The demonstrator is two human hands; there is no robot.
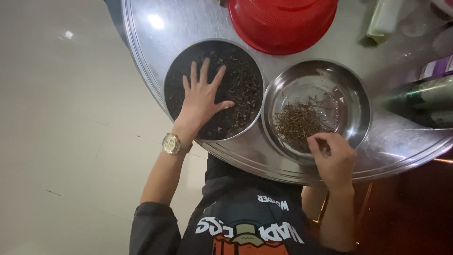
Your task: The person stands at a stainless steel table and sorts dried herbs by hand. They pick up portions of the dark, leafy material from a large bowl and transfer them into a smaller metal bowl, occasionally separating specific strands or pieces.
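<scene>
A: Stems point(299, 123), thin brown dried ones, in a loose heap on the floor of the shiny steel bowl point(351, 80) — that heap sits just ahead of your right hand point(332, 158), slightly toward your left of it

B: And that hand's state?

A: Your right hand hangs over the near rim of the steel bowl, fingers curled in, thumb and fingertips pinched together. Something small and dark shows at the pinch; cannot tell for sure whether it is a stem or shadow

B: The stems' lie?

A: No single long axis. They cross each other at all angles, the heap spreading a little wider side to side than front to back

B: Left side?

A: Your left hand point(202, 97) is flat and fully spread, palm down, resting on the dark dried leaf matter point(243, 92) in the dark-filled bowl point(175, 71). It grips nothing. A gold-coloured wristwatch point(171, 143) sits at that wrist, just off the near rim

B: So which hand is nearer the stems?

A: The right, plainly. The left is one bowl over; the two bowls touch or nearly touch rim to rim

B: Farther out?

A: Both bowls stand on a round metal tray point(141, 52). Beyond them, a red plastic colander point(283, 21) at the far edge; bottles point(432, 94) lie off to your right
</scene>
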